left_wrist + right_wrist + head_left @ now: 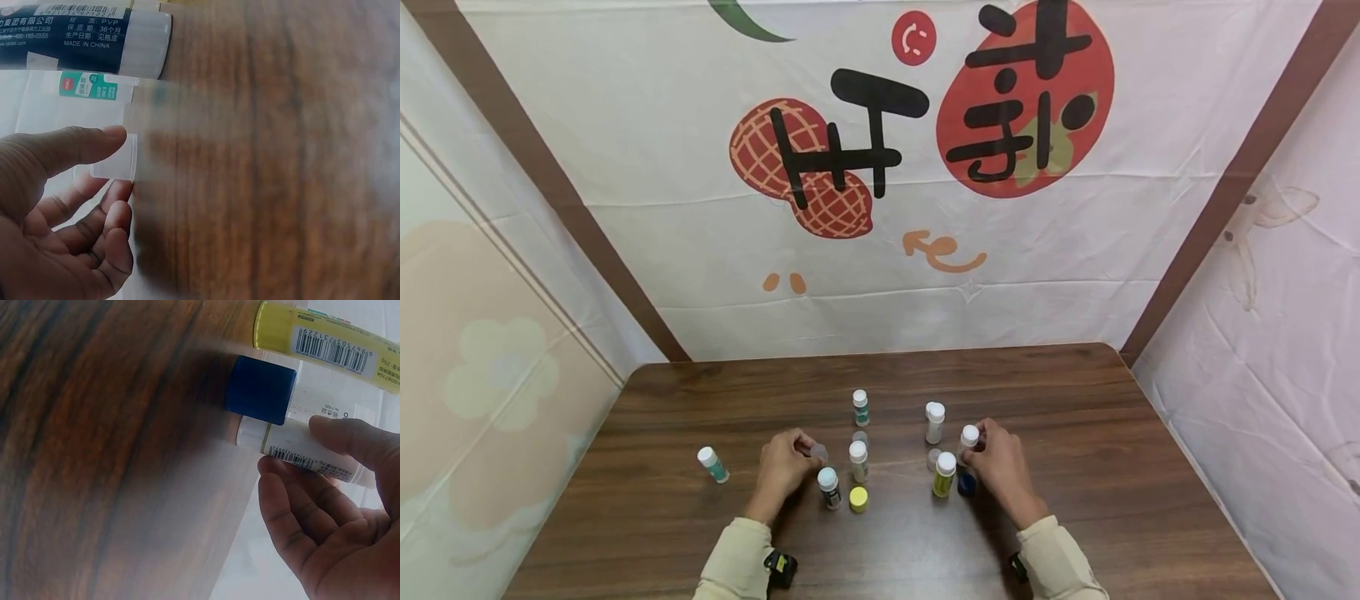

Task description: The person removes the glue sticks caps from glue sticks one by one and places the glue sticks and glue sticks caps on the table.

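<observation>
My left hand (784, 463) pinches a translucent glue stick cap (114, 159) between thumb and fingers, low at the table surface. Just right of it stands a glue stick with a dark blue label (830, 490). My right hand (1002, 465) grips a white glue stick (290, 447) by its sides, upright, with its lower end close to the table. Beside that stick lie a dark blue cap (259, 390) and an upright yellow glue stick (944, 477). A yellow cap (858, 499) sits near the front, between the hands.
Another white glue stick (858, 463) stands mid-table, and a teal-labelled one (861, 408) behind it. A further white stick (935, 423) stands back right. One teal-labelled stick (712, 465) is far left. Clear caps (933, 458) lie among them on the brown table (685, 400).
</observation>
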`<state>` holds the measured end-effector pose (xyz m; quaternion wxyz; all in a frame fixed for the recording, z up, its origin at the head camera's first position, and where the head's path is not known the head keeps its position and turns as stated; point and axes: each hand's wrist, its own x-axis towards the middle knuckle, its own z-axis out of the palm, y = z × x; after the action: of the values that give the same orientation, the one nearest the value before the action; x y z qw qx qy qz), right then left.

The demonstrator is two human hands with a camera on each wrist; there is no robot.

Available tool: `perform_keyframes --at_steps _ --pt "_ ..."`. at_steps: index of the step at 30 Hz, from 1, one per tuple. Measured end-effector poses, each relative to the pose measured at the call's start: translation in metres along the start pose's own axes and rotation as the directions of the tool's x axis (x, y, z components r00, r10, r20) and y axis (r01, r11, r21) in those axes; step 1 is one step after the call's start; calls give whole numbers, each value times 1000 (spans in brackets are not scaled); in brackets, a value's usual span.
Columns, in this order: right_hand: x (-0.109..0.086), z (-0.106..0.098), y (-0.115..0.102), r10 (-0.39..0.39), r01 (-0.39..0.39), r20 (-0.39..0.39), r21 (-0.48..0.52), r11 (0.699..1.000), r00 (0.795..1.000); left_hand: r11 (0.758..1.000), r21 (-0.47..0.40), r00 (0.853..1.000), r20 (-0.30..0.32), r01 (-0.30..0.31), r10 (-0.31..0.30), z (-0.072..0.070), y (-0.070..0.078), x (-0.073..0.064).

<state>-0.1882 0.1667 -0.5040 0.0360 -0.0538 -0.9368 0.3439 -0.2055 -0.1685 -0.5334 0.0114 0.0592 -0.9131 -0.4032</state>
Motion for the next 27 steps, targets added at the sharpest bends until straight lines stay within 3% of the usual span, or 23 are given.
perform_keyframes --at_steps 4,6,9,11,15,21,24,27 --pt "-2 1 -2 -14 14 2 -8 1000 1000 1000 5 1000 5 18 -18 -7 3 -6" --pt "-3 1 -3 -24 24 7 -16 1000 1000 1000 8 999 -21 27 -27 -15 7 -11" --pt "-8 0 -3 -38 38 15 5 999 999 999 -2 991 -128 39 -39 -30 12 -20" --pt "-11 -2 -4 -48 48 13 29 998 999 999 -24 974 -224 34 -38 -40 15 -26" --pt "-16 -8 -8 -35 35 4 68 997 999 996 -85 907 -419 5 -40 -60 17 -38" --pt "-22 -18 -15 4 -6 24 52 999 1000 981 -196 773 -622 2 -125 -73 8 -53" --pt "-24 -20 -18 6 -8 42 41 999 999 974 -212 715 -669 77 -202 -74 1 -57" --pt "-26 -20 -19 1 -3 51 44 999 999 961 -219 676 -683 171 -276 -74 -5 -60"
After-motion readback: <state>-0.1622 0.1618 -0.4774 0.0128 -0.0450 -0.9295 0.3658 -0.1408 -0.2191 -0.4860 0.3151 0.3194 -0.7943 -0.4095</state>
